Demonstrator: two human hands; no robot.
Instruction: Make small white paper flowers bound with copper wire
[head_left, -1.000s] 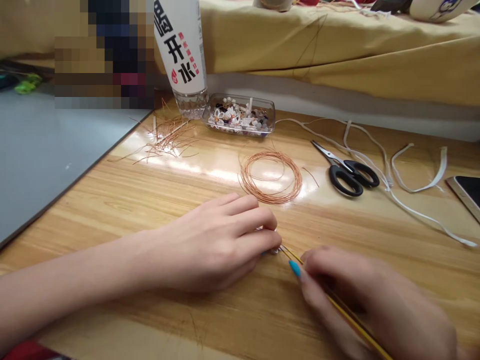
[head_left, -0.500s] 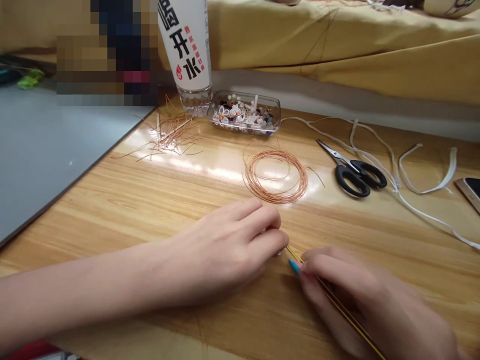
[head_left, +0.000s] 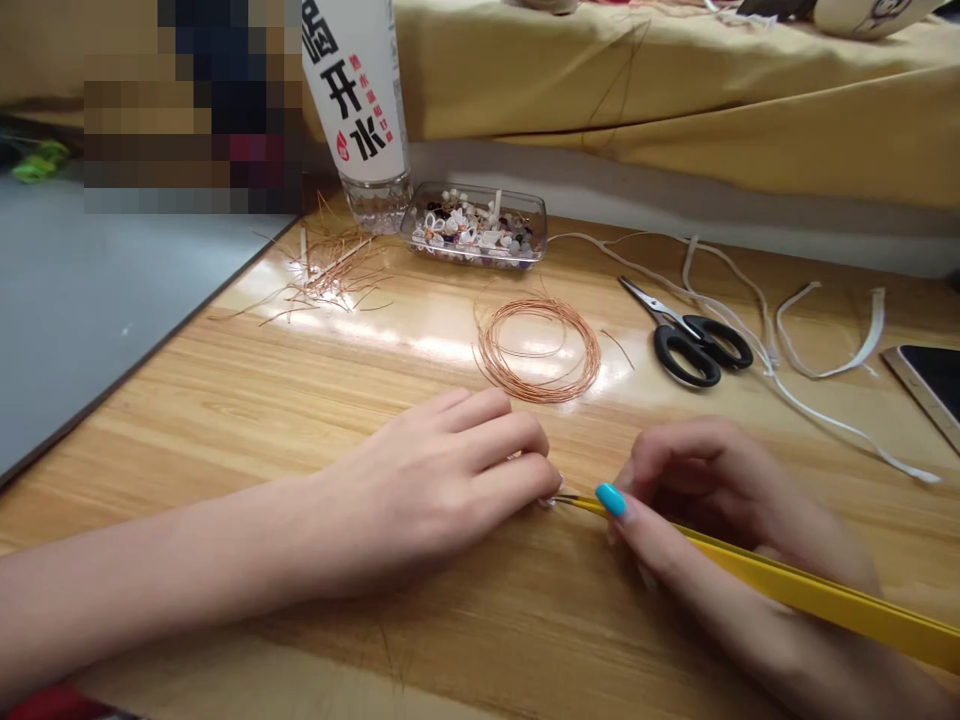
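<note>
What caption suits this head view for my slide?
Right hand points yellow tweezers toward the left hand, near coiled copper-coloured wire.

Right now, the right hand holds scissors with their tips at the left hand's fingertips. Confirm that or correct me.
Wrong tool: the head view shows the right hand holding yellow tweezers, their tips at the fingertips of the left hand.

"How is the coil (head_left: 544, 392) looking?"
"Like coppery metal; it's gleaming softly. Around it, the wooden table (head_left: 225, 420) is showing a smooth, glossy finish."
"And right of it?"
"The scissors (head_left: 694, 332) are pairing bright metal with black plastic."
"Behind it?"
"A tray (head_left: 480, 262) of clear, shiny plastic is catching light, and farther back yellow cloth (head_left: 525, 60) is hanging matt and creased."
"In front, rightward?"
"The tweezers (head_left: 799, 585) are showing a smooth yellow finish."
</note>
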